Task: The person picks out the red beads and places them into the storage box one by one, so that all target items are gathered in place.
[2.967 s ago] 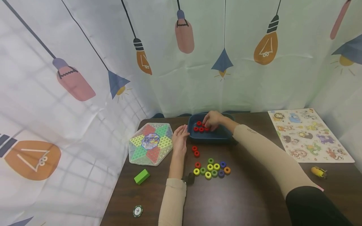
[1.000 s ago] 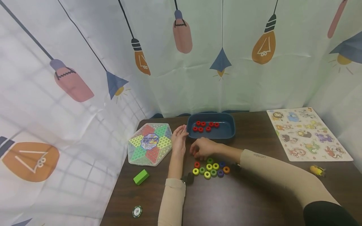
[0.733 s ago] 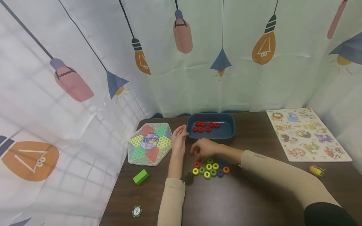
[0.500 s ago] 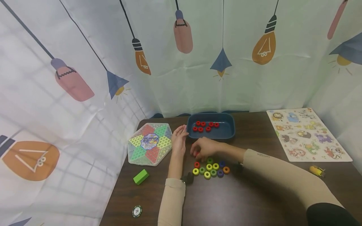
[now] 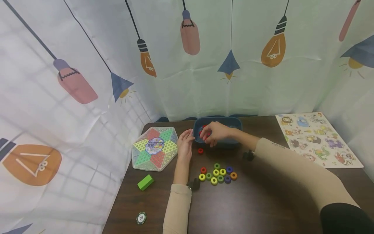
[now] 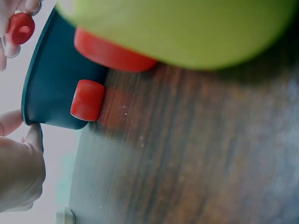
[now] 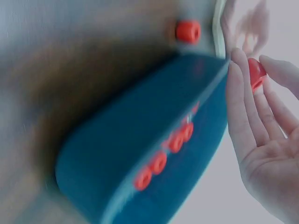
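My right hand [image 5: 217,131] pinches a red ring [image 7: 256,74] between thumb and fingertips, over the near left edge of the dark blue bin [image 5: 230,143]. Several red rings [image 7: 159,162] lie inside the bin; in the head view my right hand hides most of them. My left hand [image 5: 184,143] rests at the bin's left end, its fingers fairly straight and touching the corner, as the left wrist view shows. Another red ring [image 5: 200,151] sits on the table just in front of the bin.
Nearer on the dark table are a red ring [image 5: 203,170] and several yellow, green, blue, purple and orange rings [image 5: 216,172]. A hexagonal game board [image 5: 155,149], green block [image 5: 145,182] and poker chip [image 5: 141,218] lie left. An animal puzzle board [image 5: 318,139] and yellow toy [image 5: 328,177] lie right.
My right hand has gone from the bin to the red rings in front of it, picked one up and come back over the bin's edge. My left hand has stayed put.
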`<action>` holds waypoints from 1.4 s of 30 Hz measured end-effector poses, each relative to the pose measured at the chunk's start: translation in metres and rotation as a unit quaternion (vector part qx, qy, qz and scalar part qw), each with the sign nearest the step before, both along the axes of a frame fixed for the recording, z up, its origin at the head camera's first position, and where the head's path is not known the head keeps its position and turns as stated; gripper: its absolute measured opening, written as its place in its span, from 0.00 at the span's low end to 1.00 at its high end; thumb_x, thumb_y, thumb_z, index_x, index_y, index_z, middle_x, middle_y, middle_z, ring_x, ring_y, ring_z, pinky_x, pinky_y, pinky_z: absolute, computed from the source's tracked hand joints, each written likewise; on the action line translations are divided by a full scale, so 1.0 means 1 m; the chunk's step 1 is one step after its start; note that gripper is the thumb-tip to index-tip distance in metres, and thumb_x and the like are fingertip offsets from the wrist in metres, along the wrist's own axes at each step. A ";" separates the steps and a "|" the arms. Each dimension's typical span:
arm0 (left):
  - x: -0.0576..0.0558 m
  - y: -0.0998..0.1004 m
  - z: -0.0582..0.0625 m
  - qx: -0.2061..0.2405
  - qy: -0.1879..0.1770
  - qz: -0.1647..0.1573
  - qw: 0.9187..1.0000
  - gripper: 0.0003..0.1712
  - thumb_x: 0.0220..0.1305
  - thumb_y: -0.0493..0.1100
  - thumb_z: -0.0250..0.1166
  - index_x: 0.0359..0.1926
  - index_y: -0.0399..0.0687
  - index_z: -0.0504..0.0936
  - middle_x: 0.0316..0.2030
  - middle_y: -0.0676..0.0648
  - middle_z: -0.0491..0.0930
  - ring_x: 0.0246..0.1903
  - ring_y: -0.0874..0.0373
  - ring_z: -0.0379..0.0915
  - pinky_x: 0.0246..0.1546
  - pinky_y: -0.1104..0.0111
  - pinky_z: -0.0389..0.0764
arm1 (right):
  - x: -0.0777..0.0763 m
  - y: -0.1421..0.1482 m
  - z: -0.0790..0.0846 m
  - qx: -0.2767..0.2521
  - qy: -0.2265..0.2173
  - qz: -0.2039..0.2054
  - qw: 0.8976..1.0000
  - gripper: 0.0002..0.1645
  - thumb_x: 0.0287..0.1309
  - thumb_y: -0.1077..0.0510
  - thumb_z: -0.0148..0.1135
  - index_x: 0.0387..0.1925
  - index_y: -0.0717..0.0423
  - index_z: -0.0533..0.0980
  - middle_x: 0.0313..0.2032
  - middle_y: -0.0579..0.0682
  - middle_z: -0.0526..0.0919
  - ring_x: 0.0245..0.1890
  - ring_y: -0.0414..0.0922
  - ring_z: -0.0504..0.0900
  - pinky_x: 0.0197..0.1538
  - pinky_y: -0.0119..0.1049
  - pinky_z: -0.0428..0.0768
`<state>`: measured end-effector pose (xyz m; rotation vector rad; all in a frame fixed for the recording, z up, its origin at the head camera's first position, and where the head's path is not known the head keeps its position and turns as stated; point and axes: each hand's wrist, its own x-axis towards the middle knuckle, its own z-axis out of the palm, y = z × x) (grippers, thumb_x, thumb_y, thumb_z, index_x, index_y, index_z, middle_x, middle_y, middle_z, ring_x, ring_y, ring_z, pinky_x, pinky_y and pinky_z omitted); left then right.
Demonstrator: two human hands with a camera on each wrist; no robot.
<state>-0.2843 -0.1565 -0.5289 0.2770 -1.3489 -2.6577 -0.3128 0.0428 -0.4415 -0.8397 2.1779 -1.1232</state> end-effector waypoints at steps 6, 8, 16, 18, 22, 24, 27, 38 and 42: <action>-0.001 0.001 -0.002 0.011 -0.004 0.007 1.000 0.28 0.58 0.16 0.53 0.61 0.28 0.66 0.61 0.32 0.71 0.62 0.48 0.71 0.66 0.52 0.65 | -0.036 0.020 0.004 0.043 -0.046 -0.025 0.998 0.21 0.57 0.65 0.65 0.53 0.66 0.77 0.40 0.57 0.85 0.31 0.56 0.87 0.37 0.49 0.86; -0.001 0.002 -0.002 0.011 -0.003 0.008 1.000 0.29 0.58 0.15 0.52 0.61 0.28 0.66 0.61 0.31 0.70 0.63 0.48 0.70 0.66 0.51 0.64 | -0.045 0.027 0.000 0.057 -0.050 -0.031 0.997 0.20 0.58 0.65 0.64 0.53 0.67 0.76 0.41 0.58 0.85 0.32 0.57 0.87 0.38 0.50 0.86; -0.001 0.005 -0.001 0.009 -0.002 0.005 1.000 0.29 0.58 0.15 0.52 0.62 0.27 0.65 0.63 0.30 0.68 0.64 0.47 0.68 0.67 0.50 0.62 | -0.063 0.048 -0.021 0.113 -0.075 -0.064 0.989 0.19 0.60 0.69 0.59 0.54 0.67 0.75 0.42 0.60 0.84 0.37 0.59 0.87 0.41 0.50 0.86; -0.001 0.006 0.000 0.008 -0.001 0.007 1.000 0.29 0.58 0.15 0.52 0.62 0.26 0.65 0.63 0.30 0.68 0.64 0.47 0.69 0.67 0.50 0.63 | -0.065 0.051 -0.025 0.117 -0.080 -0.074 0.987 0.19 0.61 0.69 0.58 0.54 0.67 0.74 0.42 0.60 0.84 0.37 0.58 0.87 0.40 0.49 0.86; -0.001 0.007 0.002 0.008 -0.001 0.003 1.000 0.31 0.59 0.15 0.52 0.64 0.26 0.63 0.64 0.29 0.66 0.64 0.47 0.68 0.67 0.52 0.63 | -0.068 0.055 -0.032 0.113 -0.066 -0.092 0.987 0.18 0.60 0.67 0.60 0.53 0.65 0.75 0.41 0.57 0.85 0.35 0.55 0.87 0.39 0.47 0.86; -0.001 0.007 0.003 0.007 -0.003 0.001 1.000 0.31 0.59 0.16 0.52 0.64 0.26 0.63 0.65 0.29 0.66 0.64 0.48 0.68 0.67 0.52 0.63 | -0.069 0.056 -0.035 0.108 -0.063 -0.099 0.987 0.19 0.58 0.68 0.61 0.53 0.64 0.76 0.41 0.56 0.85 0.35 0.55 0.87 0.39 0.47 0.86; -0.001 0.008 0.004 0.007 -0.007 0.002 1.000 0.31 0.58 0.15 0.52 0.64 0.26 0.64 0.64 0.29 0.67 0.63 0.48 0.70 0.66 0.53 0.65 | -0.070 0.057 -0.037 0.097 -0.069 -0.109 0.987 0.20 0.56 0.69 0.61 0.52 0.63 0.77 0.42 0.55 0.86 0.35 0.55 0.87 0.39 0.48 0.86; -0.001 0.005 0.003 0.009 0.000 0.003 1.000 0.31 0.59 0.15 0.52 0.64 0.24 0.62 0.65 0.28 0.65 0.64 0.47 0.69 0.67 0.52 0.64 | -0.051 0.044 -0.012 0.015 -0.036 -0.089 0.995 0.20 0.60 0.64 0.64 0.54 0.65 0.76 0.46 0.61 0.84 0.36 0.56 0.87 0.38 0.48 0.87; -0.001 0.002 0.001 0.003 -0.002 0.005 1.000 0.31 0.59 0.16 0.52 0.65 0.25 0.62 0.65 0.28 0.64 0.64 0.48 0.68 0.67 0.53 0.65 | -0.032 0.027 0.003 -0.009 -0.025 -0.055 0.998 0.19 0.59 0.64 0.65 0.52 0.63 0.78 0.46 0.63 0.84 0.36 0.58 0.87 0.40 0.51 0.86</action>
